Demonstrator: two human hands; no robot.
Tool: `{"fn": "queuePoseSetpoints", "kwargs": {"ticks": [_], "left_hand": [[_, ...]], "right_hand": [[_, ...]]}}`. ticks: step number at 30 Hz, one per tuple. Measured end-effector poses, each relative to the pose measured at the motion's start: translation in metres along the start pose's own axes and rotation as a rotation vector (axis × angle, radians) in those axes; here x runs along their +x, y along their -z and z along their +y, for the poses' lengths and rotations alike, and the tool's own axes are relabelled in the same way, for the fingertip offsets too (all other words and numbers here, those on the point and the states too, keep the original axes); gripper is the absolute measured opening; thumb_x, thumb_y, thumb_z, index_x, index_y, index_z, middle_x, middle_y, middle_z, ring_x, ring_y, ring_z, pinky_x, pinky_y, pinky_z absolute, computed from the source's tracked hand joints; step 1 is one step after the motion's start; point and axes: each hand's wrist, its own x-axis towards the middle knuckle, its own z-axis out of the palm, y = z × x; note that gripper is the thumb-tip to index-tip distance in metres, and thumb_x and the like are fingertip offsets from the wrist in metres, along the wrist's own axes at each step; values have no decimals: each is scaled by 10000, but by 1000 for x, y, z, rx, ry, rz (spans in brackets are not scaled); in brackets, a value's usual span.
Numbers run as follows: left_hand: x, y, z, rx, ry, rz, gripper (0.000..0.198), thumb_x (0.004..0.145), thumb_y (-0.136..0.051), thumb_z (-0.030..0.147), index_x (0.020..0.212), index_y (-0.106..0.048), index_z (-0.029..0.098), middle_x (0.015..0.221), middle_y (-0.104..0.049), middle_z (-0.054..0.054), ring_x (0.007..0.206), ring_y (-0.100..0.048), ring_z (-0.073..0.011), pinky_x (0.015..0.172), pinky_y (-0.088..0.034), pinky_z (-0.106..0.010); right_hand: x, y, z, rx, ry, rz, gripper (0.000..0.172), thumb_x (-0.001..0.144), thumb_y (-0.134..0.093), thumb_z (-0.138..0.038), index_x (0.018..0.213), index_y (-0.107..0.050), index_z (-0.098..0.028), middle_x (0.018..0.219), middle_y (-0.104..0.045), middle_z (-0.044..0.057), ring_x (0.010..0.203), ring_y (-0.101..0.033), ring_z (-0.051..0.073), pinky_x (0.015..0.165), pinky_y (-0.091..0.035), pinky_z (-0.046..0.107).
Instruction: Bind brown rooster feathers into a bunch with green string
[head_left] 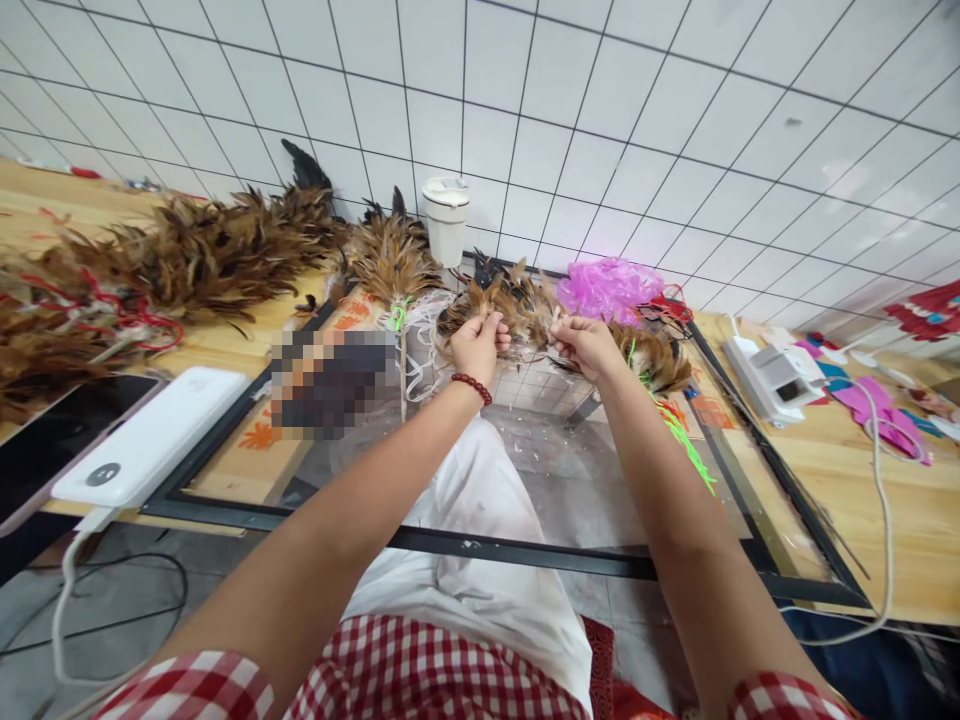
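Observation:
Over the glass tabletop, my left hand [480, 345], with a dark red bead bracelet [472, 386] on the wrist, is closed in a pinch. What its fingertips hold is lost against the brown feathers [517, 292] behind them. A short gap to the right, my right hand [585, 345] pinches what looks like a pale, wispy feather at its tips. The loose feather pile lies just beyond both hands, brown with some black. Left of it, a feather duster [394, 255] has a thin stick handle [403, 370] and a green tie. More brown feathers with bright green strings [686, 445] lie beside my right forearm.
A white lidded cup [447, 222] stands by the tiled wall, near a crumpled purple plastic bag [611, 288]. Long feather bundles [187, 255] with red ties cover the left side. A white power bank [154, 435], a phone [67, 440] and a white device with a cable [776, 380] flank the black-framed glass.

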Motion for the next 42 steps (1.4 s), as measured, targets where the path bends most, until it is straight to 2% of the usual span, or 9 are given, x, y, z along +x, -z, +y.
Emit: {"fn": "queuePoseSetpoints", "kwargs": {"ticks": [4, 11, 16, 20, 24, 28, 33, 37, 42], "left_hand": [[-2, 0, 0, -6, 39, -24, 148, 772, -654, 250, 713, -599, 127, 584, -591, 26, 482, -534, -42, 507, -437, -167], [-13, -3, 3, -3, 211, -148, 119, 734, -702, 191, 707, -624, 105, 664, -645, -27, 562, -590, -62, 601, -475, -205], [-17, -4, 4, 12, 254, -192, 99, 765, -669, 163, 700, -624, 103, 685, -662, -44, 613, -636, -94, 644, -503, -234], [-18, -3, 3, 8, 279, -213, 75, 770, -663, 158, 729, -631, 103, 653, -657, -39, 608, -642, -103, 649, -514, -243], [-18, -3, 1, 78, 260, -250, 133, 738, -693, 155, 653, -608, 98, 588, -627, -28, 503, -584, -81, 576, -493, -230], [-14, -2, 0, 111, 237, -222, 172, 750, -670, 147, 614, -573, 108, 530, -579, 0, 428, -513, -56, 492, -440, -202], [-6, 0, 2, 0, 229, -83, 127, 794, -604, 134, 674, -565, 120, 559, -588, 15, 485, -544, -47, 537, -463, -182], [-8, 1, 3, 28, 234, -157, 99, 787, -618, 134, 693, -603, 109, 582, -609, 1, 494, -550, -44, 552, -471, -179], [-12, 0, 2, 49, 215, -208, 113, 768, -651, 139, 667, -616, 101, 567, -606, -5, 483, -547, -47, 549, -471, -186]], "right_hand": [[-4, -8, -3, 193, -155, -176, 238, 570, -791, -254, 681, -613, -141, 659, -649, 5, 496, -525, 48, 435, -408, 155], [-4, -29, 5, 182, -17, -18, 333, 550, -820, -362, 648, -570, -163, 524, -524, -59, 424, -407, 31, 385, -312, 158], [-6, -37, 7, 201, 34, -9, 345, 535, -822, -388, 647, -584, -164, 468, -453, -79, 396, -331, 24, 377, -258, 169], [-8, -44, 9, 156, 49, -7, 352, 536, -813, -417, 652, -595, -167, 499, -512, -57, 413, -389, 37, 401, -332, 179], [-10, -49, 11, 118, 88, 2, 364, 562, -797, -453, 637, -581, -170, 500, -511, -49, 456, -463, 64, 458, -407, 204], [-7, -47, 13, 114, 143, 54, 381, 603, -782, -472, 624, -538, -179, 451, -418, -79, 402, -350, 41, 401, -305, 190], [-5, -46, 15, 185, 44, 71, 354, 601, -788, -413, 601, -528, -174, 487, -478, -61, 423, -399, 39, 413, -332, 175], [-9, -51, 14, 202, -2, 20, 323, 565, -802, -387, 616, -579, -159, 521, -546, -41, 456, -465, 44, 449, -396, 172], [-12, -52, 11, 109, -32, 7, 343, 552, -819, -401, 601, -585, -155, 475, -538, -42, 418, -442, 38, 404, -368, 161]]}}
